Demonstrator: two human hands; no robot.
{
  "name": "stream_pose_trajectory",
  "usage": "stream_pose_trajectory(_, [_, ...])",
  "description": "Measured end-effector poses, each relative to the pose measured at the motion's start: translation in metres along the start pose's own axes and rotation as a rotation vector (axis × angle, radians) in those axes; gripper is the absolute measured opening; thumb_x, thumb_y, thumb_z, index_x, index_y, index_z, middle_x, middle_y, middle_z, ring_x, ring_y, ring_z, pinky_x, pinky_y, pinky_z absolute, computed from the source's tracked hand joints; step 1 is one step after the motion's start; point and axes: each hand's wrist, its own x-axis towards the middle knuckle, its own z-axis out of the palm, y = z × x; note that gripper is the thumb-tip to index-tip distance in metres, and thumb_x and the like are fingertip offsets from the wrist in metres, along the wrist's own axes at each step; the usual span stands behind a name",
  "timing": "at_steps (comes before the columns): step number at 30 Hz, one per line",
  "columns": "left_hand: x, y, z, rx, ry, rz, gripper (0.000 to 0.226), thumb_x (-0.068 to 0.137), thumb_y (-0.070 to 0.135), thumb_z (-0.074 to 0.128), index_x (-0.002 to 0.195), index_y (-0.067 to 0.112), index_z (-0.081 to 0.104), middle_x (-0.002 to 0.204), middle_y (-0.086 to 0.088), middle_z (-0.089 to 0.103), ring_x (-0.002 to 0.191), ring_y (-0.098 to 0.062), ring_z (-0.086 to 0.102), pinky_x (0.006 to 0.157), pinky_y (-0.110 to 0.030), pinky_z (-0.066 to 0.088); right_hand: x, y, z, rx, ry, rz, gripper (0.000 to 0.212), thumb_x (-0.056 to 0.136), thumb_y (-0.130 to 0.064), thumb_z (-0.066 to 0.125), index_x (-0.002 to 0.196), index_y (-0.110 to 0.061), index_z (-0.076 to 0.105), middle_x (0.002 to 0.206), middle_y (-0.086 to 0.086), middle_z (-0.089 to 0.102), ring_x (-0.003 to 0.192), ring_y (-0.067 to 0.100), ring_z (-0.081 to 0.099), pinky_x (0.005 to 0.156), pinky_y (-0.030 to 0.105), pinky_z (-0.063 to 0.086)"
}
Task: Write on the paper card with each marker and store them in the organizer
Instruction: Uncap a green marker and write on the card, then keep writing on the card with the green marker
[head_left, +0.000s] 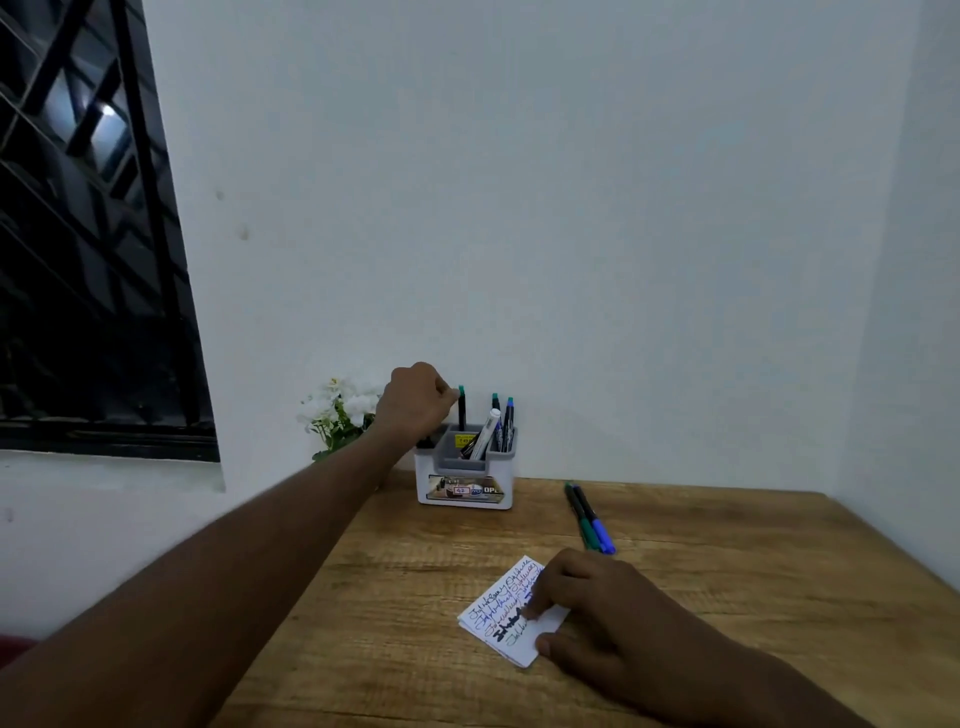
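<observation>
A white and grey organizer (464, 483) stands at the table's back edge against the wall. Several markers stand in its compartments. My left hand (415, 400) is above its left side, fingers closed on a black marker with a green end (461, 408) that stands upright in a rear compartment. The paper card (506, 613), covered in lines of coloured writing, lies near the table's middle. My right hand (587, 608) rests flat on its right part, fingers spread, holding nothing. A green marker (579, 514) and a blue marker (595, 519) lie side by side on the table beyond the card.
The wooden table (727, 597) sits in a corner of white walls. White artificial flowers (340, 415) stand left of the organizer, behind my left forearm. A dark barred window (88, 260) fills the upper left.
</observation>
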Motion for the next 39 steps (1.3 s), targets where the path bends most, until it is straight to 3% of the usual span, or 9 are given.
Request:
stream_pose_trajectory(5, [-0.062,0.005,-0.019,-0.109,0.184,0.28,0.006,0.096,0.024,0.075,0.1,0.021,0.074,0.092,0.01,0.075,0.08,-0.003,0.068,0.075,-0.023,0.057,-0.001,-0.003,-0.001,-0.01,-0.007,-0.02,0.033,0.1,-0.055,0.059,0.128,-0.04,0.067,0.126,-0.025,0.057,0.121,-0.005,0.053,0.1,0.02,0.05])
stream_pose_trajectory(11, [-0.165,0.011,0.001,-0.223,-0.302,0.604,0.01,0.093,0.021,0.079,0.1,0.028,0.076,0.095,0.021,0.072,0.089,0.001,0.068,0.069,-0.012,0.053,-0.001,-0.003,-0.003,-0.038,0.002,-0.04,0.032,0.101,-0.049,0.063,0.126,-0.033,0.071,0.122,-0.016,0.062,0.112,0.001,0.057,0.091,0.02,0.05])
stream_pose_trajectory(16, [-0.178,0.0,0.016,-0.247,-0.409,0.667,0.01,0.094,0.025,0.077,0.103,0.031,0.077,0.104,0.02,0.073,0.097,-0.001,0.068,0.077,-0.025,0.059,0.001,0.007,-0.006,-0.025,0.266,-0.025,0.016,0.101,-0.03,0.065,0.107,-0.023,0.077,0.103,-0.013,0.075,0.092,0.002,0.066,0.081,0.022,0.048])
stream_pose_trajectory(19, [-0.177,-0.003,0.017,-0.222,-0.411,0.675,0.01,0.096,0.029,0.074,0.105,0.033,0.076,0.108,0.019,0.072,0.1,-0.001,0.066,0.08,-0.026,0.057,0.005,0.022,-0.012,-0.171,0.311,0.076,0.03,0.103,-0.035,0.057,0.126,-0.021,0.073,0.127,-0.006,0.074,0.114,0.01,0.065,0.099,0.032,0.049])
stream_pose_trajectory(22, [-0.178,-0.004,0.016,-0.195,-0.434,0.684,0.012,0.099,0.034,0.071,0.111,0.035,0.073,0.114,0.021,0.07,0.105,0.0,0.063,0.084,-0.028,0.056,0.002,0.034,-0.013,-0.355,0.016,0.204,0.071,0.105,-0.065,0.032,0.157,-0.019,0.048,0.169,0.002,0.041,0.156,0.02,0.035,0.127,0.035,0.026])
stream_pose_trajectory(25, [-0.178,-0.005,0.015,-0.187,-0.449,0.675,0.014,0.1,0.036,0.069,0.113,0.036,0.073,0.117,0.021,0.069,0.107,0.001,0.062,0.086,-0.029,0.055,-0.001,0.038,-0.012,-0.381,-0.144,0.282,0.085,0.099,-0.076,0.013,0.164,-0.025,0.032,0.177,-0.004,0.02,0.166,0.022,0.01,0.133,0.051,0.009])
stream_pose_trajectory(27, [-0.179,-0.005,0.014,-0.189,-0.447,0.662,0.014,0.1,0.036,0.069,0.114,0.036,0.073,0.117,0.021,0.069,0.108,0.002,0.062,0.087,-0.028,0.055,-0.001,0.037,-0.015,-0.409,-0.102,0.236,0.059,0.106,-0.067,0.027,0.149,-0.032,0.05,0.162,-0.006,0.047,0.158,0.022,0.032,0.128,0.055,0.022])
stream_pose_trajectory(30, [-0.18,-0.003,0.012,-0.177,-0.456,0.665,0.014,0.101,0.036,0.068,0.114,0.036,0.072,0.117,0.02,0.068,0.107,0.002,0.06,0.088,-0.028,0.053,0.0,0.034,-0.024,-0.431,0.12,0.195,0.033,0.095,-0.056,0.049,0.105,-0.034,0.072,0.104,-0.013,0.074,0.106,0.019,0.066,0.096,0.046,0.05])
stream_pose_trajectory(39, [-0.185,0.007,0.011,-0.152,-0.473,0.717,0.021,0.102,0.023,0.068,0.118,0.035,0.073,0.127,0.019,0.067,0.118,0.003,0.06,0.095,-0.028,0.054,-0.001,0.015,-0.021,-0.245,0.245,0.355,0.009,0.089,-0.025,0.079,0.098,-0.027,0.079,0.088,-0.019,0.068,0.071,-0.008,0.057,0.065,0.005,0.038])
